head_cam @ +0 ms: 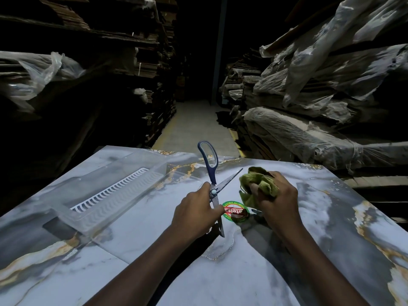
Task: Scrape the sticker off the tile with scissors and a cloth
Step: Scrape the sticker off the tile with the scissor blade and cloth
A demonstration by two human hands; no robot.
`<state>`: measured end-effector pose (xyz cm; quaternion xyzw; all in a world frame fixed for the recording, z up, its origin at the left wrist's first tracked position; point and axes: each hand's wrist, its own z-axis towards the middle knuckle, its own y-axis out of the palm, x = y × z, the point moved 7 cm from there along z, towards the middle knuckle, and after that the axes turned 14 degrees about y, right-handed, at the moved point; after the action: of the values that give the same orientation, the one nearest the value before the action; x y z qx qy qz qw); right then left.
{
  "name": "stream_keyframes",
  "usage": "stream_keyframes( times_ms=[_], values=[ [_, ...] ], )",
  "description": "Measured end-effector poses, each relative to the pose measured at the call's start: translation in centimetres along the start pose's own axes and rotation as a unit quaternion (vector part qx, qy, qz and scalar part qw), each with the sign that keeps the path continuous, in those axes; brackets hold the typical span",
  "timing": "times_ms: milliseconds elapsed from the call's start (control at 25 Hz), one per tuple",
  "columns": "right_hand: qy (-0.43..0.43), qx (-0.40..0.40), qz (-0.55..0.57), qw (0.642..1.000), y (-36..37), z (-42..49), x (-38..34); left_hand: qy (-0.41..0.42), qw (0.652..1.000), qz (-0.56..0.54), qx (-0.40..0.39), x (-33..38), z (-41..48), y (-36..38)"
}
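One round sticker (235, 212) sits on the marbled tile (242, 272), just below the middle of the frame. The right hand (280, 202) grips one green cloth (258, 183) that overlaps the sticker's upper right. The left hand (194, 214) grips one pair of open scissors (212, 173), one blade beside the sticker's left edge. One clear tray (106, 195) lies at left. Wrapped stacks (309, 133) fill the upper right.

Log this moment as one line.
left hand: grips scissors, blades apart | right hand: holds green cloth | sticker: on tile
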<state>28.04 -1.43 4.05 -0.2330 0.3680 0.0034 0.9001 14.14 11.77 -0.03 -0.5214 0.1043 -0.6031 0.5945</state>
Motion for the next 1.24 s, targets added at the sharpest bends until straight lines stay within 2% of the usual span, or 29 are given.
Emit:
stream_keyframes(
  times_ms=[80,160,200,360,440,560,680,800,880,1000,1240],
  values=[
    [-0.040,-0.025,0.033,0.998,0.8,-0.6,-0.9,0.010,0.998,-0.055,-0.024,0.0,0.2,0.6],
    [-0.082,-0.062,0.023,0.994,2.3,-1.7,-1.7,0.021,0.994,-0.100,-0.041,0.0,0.4,0.8],
    [-0.099,-0.055,0.014,0.993,2.7,-2.1,-1.9,0.026,0.992,-0.112,-0.047,0.1,0.5,0.8],
    [-0.072,0.070,0.020,0.995,1.4,-2.2,-2.0,0.030,0.994,-0.084,-0.059,0.1,0.6,0.7],
    [-0.062,0.139,-0.018,0.988,0.5,-2.3,-2.2,0.030,0.997,-0.046,-0.058,0.3,0.6,0.7],
    [-0.088,0.165,-0.069,0.980,0.6,-2.9,-3.3,0.059,0.997,0.004,-0.046,1.2,0.5,0.6],
    [-0.126,0.080,-0.087,0.985,2.4,-3.3,-4.0,0.075,0.996,0.017,-0.038,1.7,0.3,0.3],
    [-0.111,0.000,-0.052,0.992,3.7,-3.5,-3.4,0.059,0.997,-0.016,-0.042,1.2,0.5,0.5],
    [-0.086,-0.024,-0.010,0.996,4.0,-3.6,-2.8,0.056,0.997,-0.017,-0.048,0.9,0.5,0.6],
    [0.002,-0.075,0.071,0.995,4.5,-3.4,-1.9,0.054,0.997,-0.023,-0.048,0.7,0.5,0.7],
    [0.068,-0.207,0.171,0.961,5.9,-4.4,-1.5,0.039,0.997,-0.039,-0.046,-0.3,0.7,1.0]
  ],
)
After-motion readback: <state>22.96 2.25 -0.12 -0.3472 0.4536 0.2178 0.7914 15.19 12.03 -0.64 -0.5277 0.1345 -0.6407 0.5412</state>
